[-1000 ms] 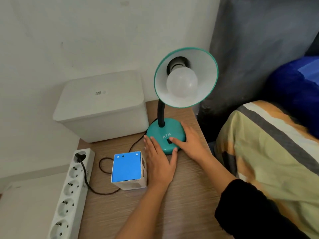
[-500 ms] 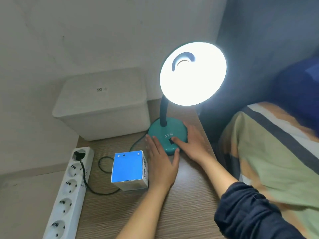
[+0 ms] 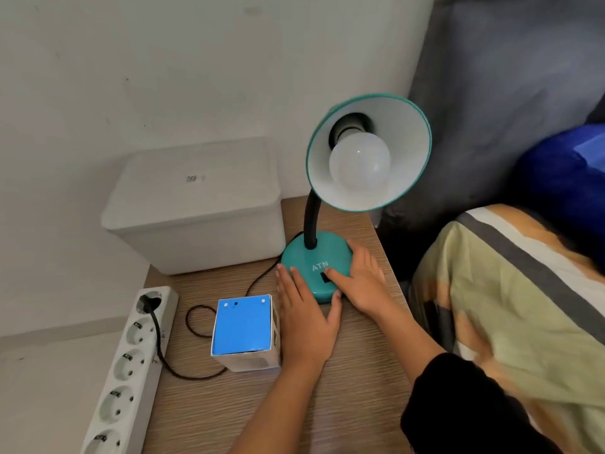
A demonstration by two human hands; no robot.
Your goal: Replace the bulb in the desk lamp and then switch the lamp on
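Teal desk lamp (image 3: 317,267) unlit, bulb (image 3: 359,164) seated — right hand (image 3: 361,283) fingers spread, index on black switch (image 3: 324,277); left hand (image 3: 306,317) flat, loosely spread against base, gripping nothing.

- The left hand (image 3: 306,319) covers the near left rim of the lamp base (image 3: 314,257), and hides the right side of the small blue-topped box (image 3: 244,326).
- The right hand (image 3: 361,285) covers the base's right edge; its forefinger hides part of the black switch (image 3: 323,276).
- The power strip (image 3: 131,365) is cut off by the bottom edge.
- The label on the white bin (image 3: 193,204) is too small to read.
- The striped bedding (image 3: 523,309) is blurred and runs past the right edge.
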